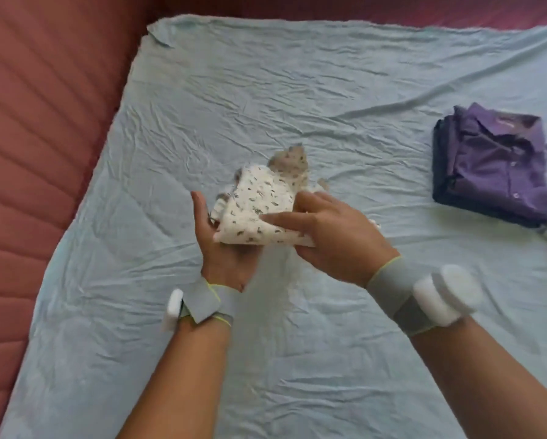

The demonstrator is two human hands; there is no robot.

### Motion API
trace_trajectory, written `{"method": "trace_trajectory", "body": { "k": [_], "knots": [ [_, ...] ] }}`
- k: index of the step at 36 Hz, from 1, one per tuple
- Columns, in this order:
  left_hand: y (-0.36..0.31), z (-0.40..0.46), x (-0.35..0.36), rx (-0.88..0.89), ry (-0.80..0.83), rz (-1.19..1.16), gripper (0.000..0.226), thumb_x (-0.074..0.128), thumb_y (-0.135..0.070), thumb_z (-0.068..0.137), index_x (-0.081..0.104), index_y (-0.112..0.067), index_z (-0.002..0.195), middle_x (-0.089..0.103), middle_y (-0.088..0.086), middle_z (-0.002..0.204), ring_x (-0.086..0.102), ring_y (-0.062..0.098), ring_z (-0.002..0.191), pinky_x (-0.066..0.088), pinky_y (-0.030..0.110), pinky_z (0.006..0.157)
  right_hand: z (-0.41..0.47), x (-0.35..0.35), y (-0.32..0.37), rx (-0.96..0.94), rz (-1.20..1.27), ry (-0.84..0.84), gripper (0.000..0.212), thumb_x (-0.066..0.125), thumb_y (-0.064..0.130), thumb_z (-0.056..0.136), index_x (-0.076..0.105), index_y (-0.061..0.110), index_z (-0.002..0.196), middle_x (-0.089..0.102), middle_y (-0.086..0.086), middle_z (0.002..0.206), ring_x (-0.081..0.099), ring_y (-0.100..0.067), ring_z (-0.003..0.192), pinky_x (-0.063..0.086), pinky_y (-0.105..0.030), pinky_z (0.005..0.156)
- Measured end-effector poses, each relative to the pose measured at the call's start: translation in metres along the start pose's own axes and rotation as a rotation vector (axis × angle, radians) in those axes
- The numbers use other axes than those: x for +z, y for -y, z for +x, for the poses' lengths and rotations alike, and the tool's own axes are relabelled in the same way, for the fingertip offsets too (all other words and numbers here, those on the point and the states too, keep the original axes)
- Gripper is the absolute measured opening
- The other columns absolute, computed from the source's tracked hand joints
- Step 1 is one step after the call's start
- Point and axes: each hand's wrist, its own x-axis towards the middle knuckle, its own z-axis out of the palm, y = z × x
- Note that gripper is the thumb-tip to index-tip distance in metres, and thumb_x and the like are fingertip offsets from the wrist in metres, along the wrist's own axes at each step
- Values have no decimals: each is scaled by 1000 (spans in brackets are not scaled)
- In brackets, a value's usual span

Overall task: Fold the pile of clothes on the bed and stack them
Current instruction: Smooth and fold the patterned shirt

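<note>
Both hands hold small white patterned garment (259, 210) above pale blue sheet (297, 90): left hand (221, 245) palm-up beneath, right hand (326, 236) gripping its right edge. Purple folded stack (497, 166) far right. Red quilted padding (44, 122) left.

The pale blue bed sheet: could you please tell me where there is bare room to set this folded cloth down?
Bare pale blue bed sheet lies left of the purple folded shirt stack and below the hands. It is crowded only at the stack by the right edge.
</note>
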Motion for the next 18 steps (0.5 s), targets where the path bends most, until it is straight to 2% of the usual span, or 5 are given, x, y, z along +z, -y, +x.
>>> {"method": "trace_trajectory", "body": {
  "k": [3, 7, 11, 15, 18],
  "knots": [
    [-1, 13, 10, 6, -4, 21, 63, 33, -53, 97, 49, -8, 139, 57, 19, 135, 55, 36, 124, 44, 48, 105, -5, 1, -5, -96, -213, -144, 59, 72, 7, 73, 63, 38, 122, 50, 0, 87, 46, -23, 78, 40, -33, 65],
    [12, 24, -23, -196, -129, 230, 52, 39, -45, 98, 58, -7, 128, 66, 18, 121, 64, 34, 109, 54, 44, 92, -31, 45, -10, -15, -272, -247, 59, 68, 5, 74, 63, 42, 119, 53, -1, 99, 41, -22, 89, 37, -36, 73],
    [52, 15, -90, -353, -387, 695, 27, 48, -22, 100, 66, -9, 116, 70, 18, 110, 71, 28, 83, 60, 40, 67, -81, 130, -21, 128, -254, 4, 73, 78, 1, 58, 62, 41, 117, 55, -3, 111, 44, -26, 98, 45, -41, 78],
    [89, 25, -172, -144, -549, 1060, 33, 63, -27, 85, 68, -23, 117, 73, 3, 109, 69, 25, 95, 56, 50, 87, -115, 175, -22, 245, -172, 313, 82, 78, 13, 58, 51, 41, 130, 49, -6, 131, 53, -33, 109, 50, -50, 85],
    [85, 16, -141, -56, -606, 1157, 28, 63, -24, 90, 69, -18, 117, 71, 4, 114, 65, 24, 104, 53, 39, 93, -109, 168, -25, 315, 26, 223, 58, 59, 21, 83, 46, 37, 137, 45, -5, 136, 45, -32, 117, 43, -48, 94]
  ]
}}
